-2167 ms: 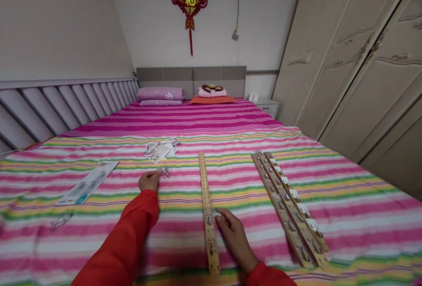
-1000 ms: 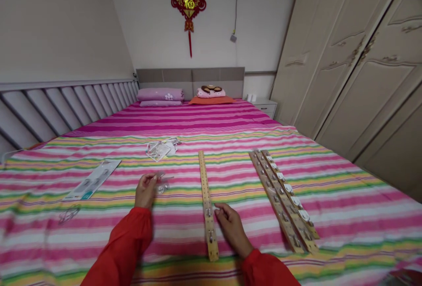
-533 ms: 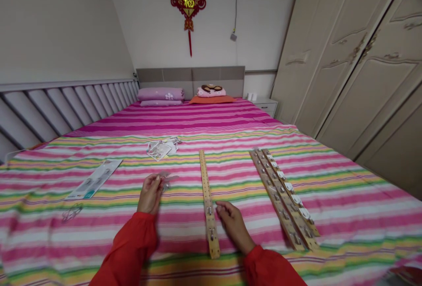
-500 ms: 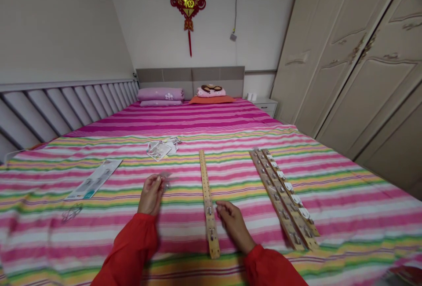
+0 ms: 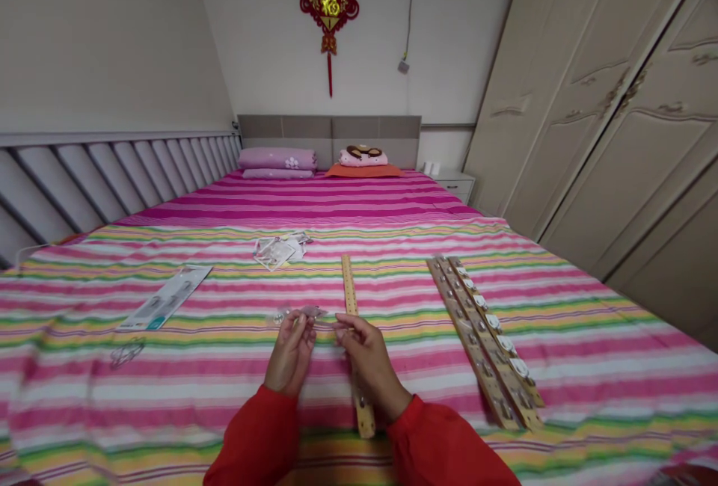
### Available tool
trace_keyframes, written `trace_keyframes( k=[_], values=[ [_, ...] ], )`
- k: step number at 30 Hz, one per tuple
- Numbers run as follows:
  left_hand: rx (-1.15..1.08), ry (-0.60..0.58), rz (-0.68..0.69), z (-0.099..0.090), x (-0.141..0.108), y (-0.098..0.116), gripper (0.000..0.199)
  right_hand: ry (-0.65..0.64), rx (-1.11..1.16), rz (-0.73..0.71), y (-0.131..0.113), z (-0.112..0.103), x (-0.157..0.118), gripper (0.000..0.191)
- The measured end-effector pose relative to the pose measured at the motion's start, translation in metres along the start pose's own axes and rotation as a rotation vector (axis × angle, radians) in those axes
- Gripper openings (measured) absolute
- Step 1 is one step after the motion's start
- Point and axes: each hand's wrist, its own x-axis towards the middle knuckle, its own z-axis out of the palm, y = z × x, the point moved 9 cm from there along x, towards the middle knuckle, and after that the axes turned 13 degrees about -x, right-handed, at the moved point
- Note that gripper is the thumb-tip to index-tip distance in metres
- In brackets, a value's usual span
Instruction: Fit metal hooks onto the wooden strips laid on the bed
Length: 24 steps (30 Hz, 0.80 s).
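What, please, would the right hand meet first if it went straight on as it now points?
Probably the clear packet in the left hand; the right hand looks close to or touching it, though depth is unclear.

I see a bed (image 5: 348,205) carrying everything, with a striped sheet (image 5: 404,284) spread over its nearer part. A wooden strip (image 5: 366,420) lies lengthwise near the middle, partly hidden from me. On the right I find more strips (image 5: 472,340) close side by side. To the left lie a flat packet (image 5: 167,297) and a thin tangle (image 5: 128,352) I cannot identify. A loose pile of papers (image 5: 282,250) sits farther back; folded bedding (image 5: 277,159) and an orange cloth (image 5: 363,171) rest at the far end.
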Motion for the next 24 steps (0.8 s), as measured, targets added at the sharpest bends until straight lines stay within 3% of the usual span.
trace_keyframes(
  k=[11, 16, 21, 24],
  values=[
    [0.224, -0.148, 0.078, 0.011, -0.008, 0.006, 0.041, -0.148, 0.003, 0.003, 0.005, 0.019, 0.002, 0.039],
    [0.248, -0.146, 0.070, 0.011, -0.007, 0.009, 0.043, -0.265, -0.146, -0.063, 0.002, 0.029, -0.007, 0.031],
    [0.270, -0.086, 0.138, 0.000, 0.001, 0.017, 0.044, -0.241, -0.439, -0.303, -0.021, 0.031, -0.023, 0.024],
    [0.472, -0.104, 0.249, -0.002, 0.010, 0.029, 0.039, -0.212, -0.328, -0.208, -0.016, 0.026, -0.022, 0.025]
  ],
)
